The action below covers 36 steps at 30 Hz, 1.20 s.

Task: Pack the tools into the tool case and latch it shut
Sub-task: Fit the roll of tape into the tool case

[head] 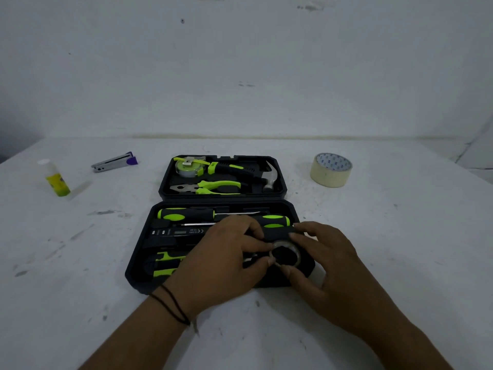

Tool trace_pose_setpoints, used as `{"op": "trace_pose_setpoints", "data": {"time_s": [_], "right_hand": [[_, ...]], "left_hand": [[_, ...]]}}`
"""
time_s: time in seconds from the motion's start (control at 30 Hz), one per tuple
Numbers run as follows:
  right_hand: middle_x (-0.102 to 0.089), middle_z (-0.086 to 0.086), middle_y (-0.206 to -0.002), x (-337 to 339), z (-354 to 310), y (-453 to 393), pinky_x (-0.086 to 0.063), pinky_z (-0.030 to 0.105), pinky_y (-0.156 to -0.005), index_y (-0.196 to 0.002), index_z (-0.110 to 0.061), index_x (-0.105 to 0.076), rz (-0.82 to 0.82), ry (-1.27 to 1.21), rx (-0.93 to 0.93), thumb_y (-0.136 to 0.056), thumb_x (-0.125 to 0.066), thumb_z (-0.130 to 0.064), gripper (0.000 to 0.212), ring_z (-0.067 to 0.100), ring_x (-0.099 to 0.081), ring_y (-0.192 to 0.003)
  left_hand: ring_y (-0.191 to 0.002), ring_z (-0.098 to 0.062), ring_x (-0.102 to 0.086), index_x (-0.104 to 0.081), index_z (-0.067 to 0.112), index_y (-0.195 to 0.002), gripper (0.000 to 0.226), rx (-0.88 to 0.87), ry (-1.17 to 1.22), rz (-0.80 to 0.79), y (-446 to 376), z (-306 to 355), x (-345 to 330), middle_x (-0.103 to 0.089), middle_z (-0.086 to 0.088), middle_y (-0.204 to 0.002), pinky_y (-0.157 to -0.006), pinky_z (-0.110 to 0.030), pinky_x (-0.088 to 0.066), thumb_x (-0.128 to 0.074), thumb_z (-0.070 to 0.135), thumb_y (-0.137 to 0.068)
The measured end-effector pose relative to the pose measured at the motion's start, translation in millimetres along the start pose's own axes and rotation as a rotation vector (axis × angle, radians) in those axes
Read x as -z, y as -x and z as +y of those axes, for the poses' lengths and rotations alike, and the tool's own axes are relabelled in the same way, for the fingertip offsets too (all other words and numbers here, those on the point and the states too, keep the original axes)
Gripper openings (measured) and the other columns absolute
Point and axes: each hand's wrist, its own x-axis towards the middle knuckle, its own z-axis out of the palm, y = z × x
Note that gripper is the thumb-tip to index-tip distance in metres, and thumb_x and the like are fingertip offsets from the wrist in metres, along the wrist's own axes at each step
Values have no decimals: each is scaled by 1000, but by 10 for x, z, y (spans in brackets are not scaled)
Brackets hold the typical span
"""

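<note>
A black tool case [138, 273] lies open on the white table, its lid half [278, 192] farther away. The lid holds a tape measure [188, 168], a hammer [269, 178] and green-handled pliers [213, 186]. The near half holds two green-and-black screwdrivers [184, 214], a black tester [178, 232] and a green-handled tool [164, 263] partly hidden by my left hand [221, 265]. A small black tape roll [285, 255] sits at the near half's right side. My left hand and my right hand [328, 268] both pinch its rim with their fingertips.
A wide roll of beige tape [330, 170] stands to the right of the case. On the left lie a stapler [114, 162] and a glue bottle [57, 180]. A wall rises behind the table's far edge.
</note>
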Motion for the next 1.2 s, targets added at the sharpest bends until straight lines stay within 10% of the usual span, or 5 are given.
{"op": "trace_pose_setpoints", "data": {"time_s": [0.3, 0.6, 0.8, 1.03, 1.2], "right_hand": [[-60, 1, -119, -21, -31, -29, -32, 33, -90, -105, -24, -69, -47, 158, -87, -80, -19, -75, 75, 23, -52, -113], [-56, -3, -121, -41, -67, -93, -41, 25, -86, -105, -23, -69, 9, -5, -177, -79, -55, -52, 41, 12, -52, -104], [-41, -9, -95, 45, -121, -204, -33, 21, -79, -127, -26, -42, -92, -170, -364, -84, -56, -48, 51, 7, -41, -90], [-62, -1, -93, -210, -5, -513, -47, 28, -71, -95, -28, -56, -73, -339, -444, -76, -61, -49, 29, 18, -59, -90], [-62, 4, -95, -326, 58, -588, -51, 35, -76, -95, -28, -58, -31, -407, -473, -77, -63, -45, 25, 18, -60, -87]], "left_hand": [[-101, -11, -51, -70, 29, -104, 35, -35, -104, -16, 12, 21, -19, -56, 6, -105, -85, -32, -45, -46, 44, -84], [-108, -6, -47, -67, 32, -110, 40, -14, -103, -26, 20, -12, -34, -55, 9, -114, -93, -24, -38, -42, 50, -84], [-107, 2, -48, -63, 25, -118, 47, 217, 26, 149, 47, -191, 230, -57, 11, -116, -92, -8, -35, -49, 47, -78], [-142, -25, -14, -18, 31, -145, 83, 727, -292, 9, 252, -530, 409, -18, -3, -154, -114, -55, -11, -44, 70, -77], [-136, -25, -30, -21, 23, -146, 89, 729, -106, 112, 226, -558, 379, -21, -7, -152, -106, -36, -32, -55, 65, -75]]}}
